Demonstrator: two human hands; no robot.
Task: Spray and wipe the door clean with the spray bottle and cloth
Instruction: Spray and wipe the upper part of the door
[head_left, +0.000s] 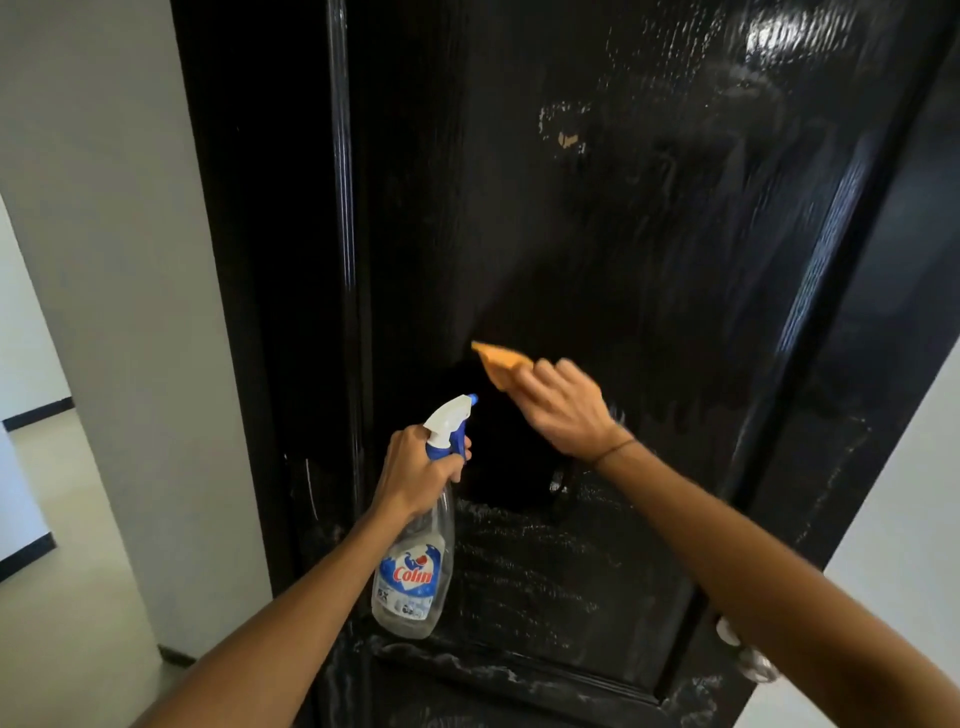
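- Gripping the neck of a clear plastic spray bottle (413, 561) with a white-and-blue trigger head and a blue "Colin" label, the left hand (415, 470) had fingers curled round it, one at the trigger; nozzle pointed at the door.
- Right hand (563, 408) held a folded orange cloth (501, 364) against the glossy black panelled door (597, 234), fingers curled over the cloth's near edge; cloth tip stuck out up-left of the fingers.
- Cloth sat mid-panel, just above and right of the bottle nozzle, apart from it.
- Thin dark band (615, 449) on the right wrist.
- Door surface showed wet streaks and droplets, heaviest on the lower panel and top right.
- Silver door knob (748, 657) at the door's right edge, partly hidden by the right forearm.
- White wall (119, 260) left of the door.
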